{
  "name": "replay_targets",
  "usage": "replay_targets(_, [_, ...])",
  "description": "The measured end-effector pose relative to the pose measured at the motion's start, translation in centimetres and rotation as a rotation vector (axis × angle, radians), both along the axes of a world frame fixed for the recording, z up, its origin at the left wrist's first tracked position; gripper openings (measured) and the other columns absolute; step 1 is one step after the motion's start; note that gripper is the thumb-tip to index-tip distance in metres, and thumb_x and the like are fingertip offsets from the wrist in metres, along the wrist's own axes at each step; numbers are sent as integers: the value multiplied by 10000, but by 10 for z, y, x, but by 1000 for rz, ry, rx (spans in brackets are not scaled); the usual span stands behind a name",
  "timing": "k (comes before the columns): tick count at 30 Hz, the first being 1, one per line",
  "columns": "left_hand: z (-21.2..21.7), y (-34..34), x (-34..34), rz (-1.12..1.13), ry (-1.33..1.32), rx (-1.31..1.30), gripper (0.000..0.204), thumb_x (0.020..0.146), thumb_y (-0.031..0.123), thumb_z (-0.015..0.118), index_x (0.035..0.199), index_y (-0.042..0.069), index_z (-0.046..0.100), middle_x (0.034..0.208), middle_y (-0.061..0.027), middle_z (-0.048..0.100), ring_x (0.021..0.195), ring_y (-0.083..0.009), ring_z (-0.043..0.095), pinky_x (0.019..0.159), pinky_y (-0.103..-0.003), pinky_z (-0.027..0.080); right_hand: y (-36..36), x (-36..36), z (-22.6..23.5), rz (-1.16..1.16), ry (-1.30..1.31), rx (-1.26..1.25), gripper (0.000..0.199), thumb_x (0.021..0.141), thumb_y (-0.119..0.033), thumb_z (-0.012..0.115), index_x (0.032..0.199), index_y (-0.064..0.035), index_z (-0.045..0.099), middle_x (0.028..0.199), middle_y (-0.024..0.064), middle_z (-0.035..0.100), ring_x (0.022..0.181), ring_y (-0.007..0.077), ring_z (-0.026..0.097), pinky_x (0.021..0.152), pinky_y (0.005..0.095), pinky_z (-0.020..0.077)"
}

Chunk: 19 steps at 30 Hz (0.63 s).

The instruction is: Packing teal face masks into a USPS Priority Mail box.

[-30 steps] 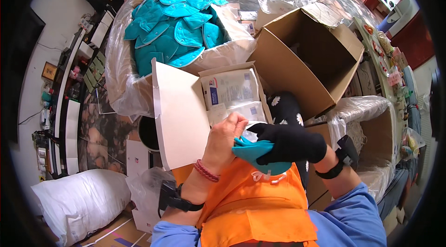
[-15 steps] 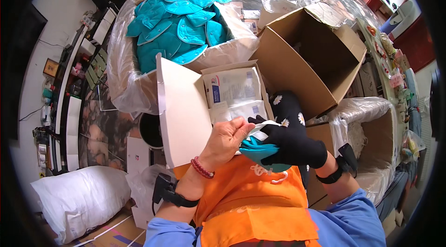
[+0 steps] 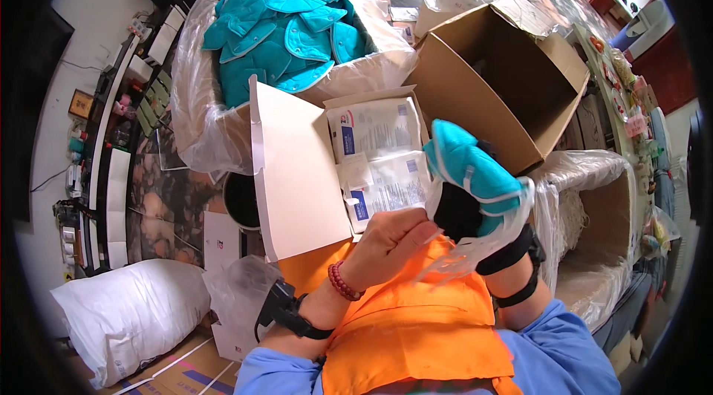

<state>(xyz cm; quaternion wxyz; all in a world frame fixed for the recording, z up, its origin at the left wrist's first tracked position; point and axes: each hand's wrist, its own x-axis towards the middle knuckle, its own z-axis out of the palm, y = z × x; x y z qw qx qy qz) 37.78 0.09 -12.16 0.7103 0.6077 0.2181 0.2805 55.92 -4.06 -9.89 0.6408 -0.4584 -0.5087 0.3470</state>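
My right hand (image 3: 454, 211), in a black glove, holds a teal padded piece (image 3: 469, 166) upright in front of my chest. A thin clear plastic bag (image 3: 486, 245) hangs around the lower part of that piece and my right wrist. My bare left hand (image 3: 390, 240), with a red bead bracelet, pinches the edge of the bag right beside the gloved hand. Both hands are above an orange cloth (image 3: 416, 328) on my lap. Just beyond them lies an open white box (image 3: 297, 172) holding flat white packets (image 3: 375, 128).
A large clear sack full of teal padded pieces (image 3: 286, 31) stands behind the white box. An open brown carton (image 3: 505, 68) is at the upper right, a plastic-lined carton (image 3: 601, 232) at the right. A white stuffed bag (image 3: 126, 313) lies at the lower left.
The teal piece has risen from low between my hands to upright on my right hand. The clear bag now hangs around its lower part, and my left hand has moved to the bag's edge.
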Motion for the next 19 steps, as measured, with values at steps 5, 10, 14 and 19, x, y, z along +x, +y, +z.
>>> replay_targets(5, [1, -9, -25, -67, 90, 363, 223, 978, 116, 610, 793, -8, 596, 643, -139, 481, 539, -242, 463, 507, -354, 391, -32, 14, 29, 333, 287, -381, 409, 963, -107, 672, 1343, 9, 574, 1187, 106, 661, 1062, 209, 661, 899, 355, 565])
replay_targets(10, [10, -18, -35, 17, 109, 151, 333, 1030, 128, 521, 718, 17, 485, 602, -29, 465, 530, -102, 450, 493, -279, 369, -12, 34, 28, 377, -460, 150, 676, 744, -131, 877, 1334, 0, 575, 1179, 145, 662, 1035, 249, 657, 906, 342, 535])
replay_targets(14, [1, -20, -17, 8, 76, -116, 277, 1075, 168, 476, 870, 9, 575, 602, 3, 489, 516, -78, 476, 507, -249, 411, -11, 28, 9, 299, -114, -28, 604, 727, -125, 872, 1259, 3, 614, 1112, 114, 681, 962, 227, 673, 864, 353, 552])
replay_targets(19, [0, -18, 3, -101, 9, -344, 328, 1101, 293, 426, 1118, 21, 607, 778, 4, 546, 612, -61, 515, 587, -228, 503, -6, 23, 15, 153, -539, 71, 687, 803, -101, 804, 1439, -113, 545, 1324, 178, 639, 1091, 298, 681, 872, 357, 587])
